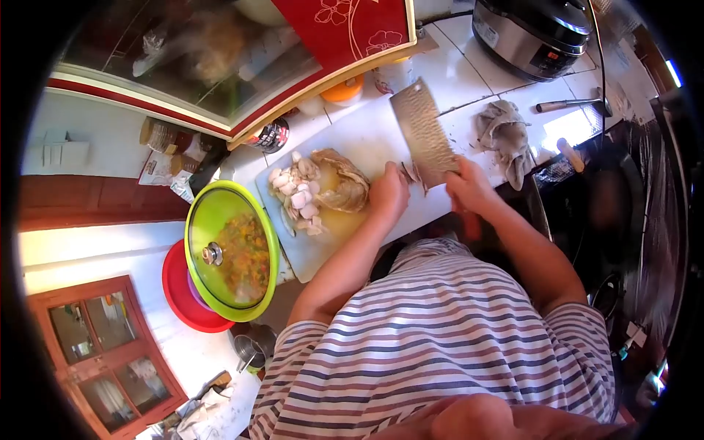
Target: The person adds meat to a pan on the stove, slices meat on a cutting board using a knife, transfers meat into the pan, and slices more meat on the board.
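Note:
My right hand (469,185) is closed round the handle end of a wide cleaver (424,132), whose hammered-looking blade points away from me over the cutting board's right part. Beside the blade, my left hand (389,192) has its fingers pressed together at a small dark piece (411,173), too small to identify. On the cutting board (330,253), left of my left hand, lies a large brownish lump of food (345,183). Pale sliced pieces (299,192) are heaped against its left side.
A green bowl (275,268) under a glass lid stands at the left, above a red basin (176,282). A rice cooker (532,40), a crumpled cloth (504,136) and a dark-handled utensil (561,105) are at the right. A red-framed cabinet (352,29) overhangs the counter.

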Action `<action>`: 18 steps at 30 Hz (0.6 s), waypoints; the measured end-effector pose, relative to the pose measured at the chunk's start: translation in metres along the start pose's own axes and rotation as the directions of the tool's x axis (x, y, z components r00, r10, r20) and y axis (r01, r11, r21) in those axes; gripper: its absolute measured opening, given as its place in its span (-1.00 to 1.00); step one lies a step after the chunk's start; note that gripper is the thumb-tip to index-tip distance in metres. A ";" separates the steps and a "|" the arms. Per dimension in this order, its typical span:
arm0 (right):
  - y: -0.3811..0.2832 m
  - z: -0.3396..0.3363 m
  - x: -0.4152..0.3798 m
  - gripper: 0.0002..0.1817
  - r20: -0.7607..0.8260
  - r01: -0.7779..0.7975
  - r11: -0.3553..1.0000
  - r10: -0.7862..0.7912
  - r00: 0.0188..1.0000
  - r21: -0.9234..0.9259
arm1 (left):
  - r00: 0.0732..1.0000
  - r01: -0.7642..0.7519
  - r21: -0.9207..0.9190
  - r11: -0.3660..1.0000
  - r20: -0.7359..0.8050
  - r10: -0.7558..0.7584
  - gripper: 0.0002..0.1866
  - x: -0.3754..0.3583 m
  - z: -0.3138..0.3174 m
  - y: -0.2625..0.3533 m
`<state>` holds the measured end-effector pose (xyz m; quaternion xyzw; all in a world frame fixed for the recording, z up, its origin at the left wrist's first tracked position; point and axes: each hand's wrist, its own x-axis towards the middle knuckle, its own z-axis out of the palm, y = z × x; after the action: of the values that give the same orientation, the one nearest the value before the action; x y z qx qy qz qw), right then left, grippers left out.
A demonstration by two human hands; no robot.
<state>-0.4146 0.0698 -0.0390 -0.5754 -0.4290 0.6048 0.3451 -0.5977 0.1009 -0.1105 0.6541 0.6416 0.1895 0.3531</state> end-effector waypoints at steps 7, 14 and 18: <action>0.036 -0.044 -0.029 -0.79 0.032 -0.091 0.980 0.086 0.996 0.175 | 0.927 -0.237 0.107 0.966 -0.274 0.257 -0.87 -0.017 0.000 0.005; 0.071 -0.029 -0.037 -0.79 0.064 -0.209 0.921 0.199 0.978 0.327 | 0.856 -0.358 0.214 0.909 -0.314 0.411 -0.56 -0.006 0.014 0.015; 0.090 -0.003 -0.033 -0.53 0.204 -0.287 0.912 0.233 0.951 0.295 | 0.846 -0.419 0.317 0.851 -0.203 0.493 -0.32 -0.002 0.030 0.014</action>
<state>-0.4010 0.0046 -0.1081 -0.5119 -0.2713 0.7523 0.3138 -0.5671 0.0938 -0.1201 0.7961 0.5282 0.2719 0.1150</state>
